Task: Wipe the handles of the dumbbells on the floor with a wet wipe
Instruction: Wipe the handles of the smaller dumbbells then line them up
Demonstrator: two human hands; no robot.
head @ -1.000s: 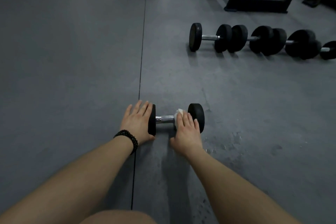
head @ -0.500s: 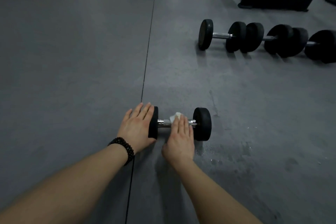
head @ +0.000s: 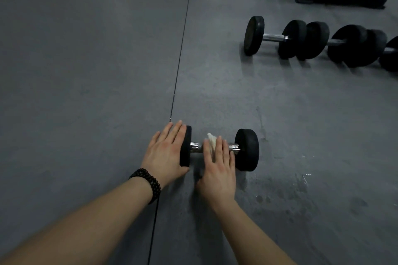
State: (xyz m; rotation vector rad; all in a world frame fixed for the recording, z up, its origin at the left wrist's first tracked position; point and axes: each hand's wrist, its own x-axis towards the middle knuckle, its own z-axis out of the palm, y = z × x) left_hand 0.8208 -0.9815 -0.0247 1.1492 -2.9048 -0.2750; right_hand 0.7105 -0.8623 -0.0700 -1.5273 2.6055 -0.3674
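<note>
The right hand [head: 216, 170] lay flat, its straight fingers [head: 220, 148] pressing a white wet wipe [head: 212, 140] onto the chrome handle [head: 195, 146] of the nearest dumbbell [head: 246, 149]. Just left of those fingers, the left hand [head: 164, 151] rested flat with fingers extended against the outer face of the dumbbell's left weight [head: 185, 146]. A dark bead bracelet [head: 148, 183] circled the left wrist. Well beyond the fingertips, up and to the right, a row of dumbbells [head: 318, 42] lay on the grey floor [head: 86, 71].
</note>
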